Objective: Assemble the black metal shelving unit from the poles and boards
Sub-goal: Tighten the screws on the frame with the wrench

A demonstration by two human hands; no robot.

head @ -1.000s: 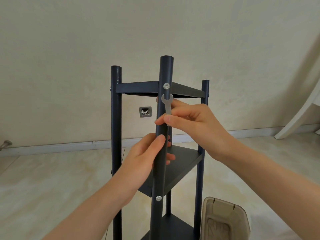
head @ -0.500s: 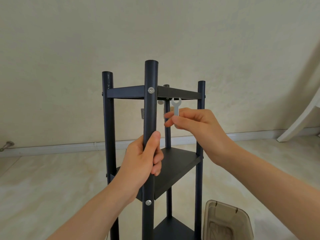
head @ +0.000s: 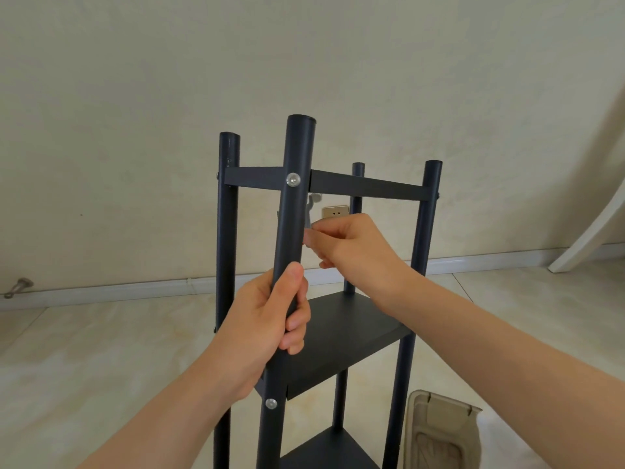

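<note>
The black shelving unit stands upright before me, with several poles and three boards. Its top board (head: 365,186) is seen edge-on, the middle board (head: 341,336) below it. My left hand (head: 267,319) grips the nearest pole (head: 294,211) between those boards. A silver bolt head (head: 293,179) shows on that pole at top-board level, another bolt head (head: 271,403) lower down. My right hand (head: 348,245) pinches a small silver wrench (head: 311,211) just behind the near pole, under the top board's corner. The pole hides the wrench's jaw.
A beige plastic bin (head: 443,434) sits on the floor at the lower right, close to the shelf's right pole. A white slanted furniture leg (head: 595,231) leans at the far right. A wall socket (head: 334,211) shows behind the shelf. Pale tiled floor surrounds the unit.
The shelf has turned, so the near pole now stands more to the right. My right hand has carried the wrench left, behind that pole under the top board. My left hand keeps its grip.
</note>
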